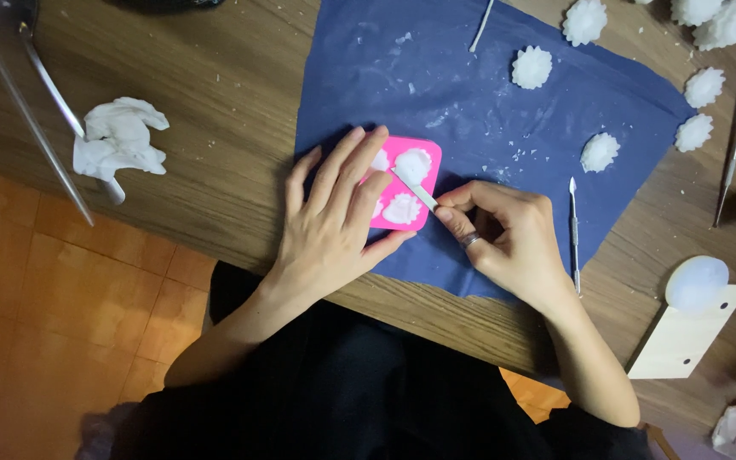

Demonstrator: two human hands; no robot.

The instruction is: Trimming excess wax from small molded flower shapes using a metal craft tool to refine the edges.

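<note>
Black lap nearest me. Left hand [334, 217] flat, fingers spread, pinning pink mould [426, 162] on blue cloth [470, 94], near table [215, 102] edge. Right hand [504, 234] pinches thin blade [416, 191], tip at white filling. Seven white flowers [531, 66] already out, far right; three cavities showing, all full.

My left hand [334, 213] covers the left part of the pink mould [423, 158], so I cannot count its cavities; my right hand [504, 234] hides the handle of the thin blade [415, 192]; the white flower pieces [717, 17] at the top right are cut off by the edge.
</note>
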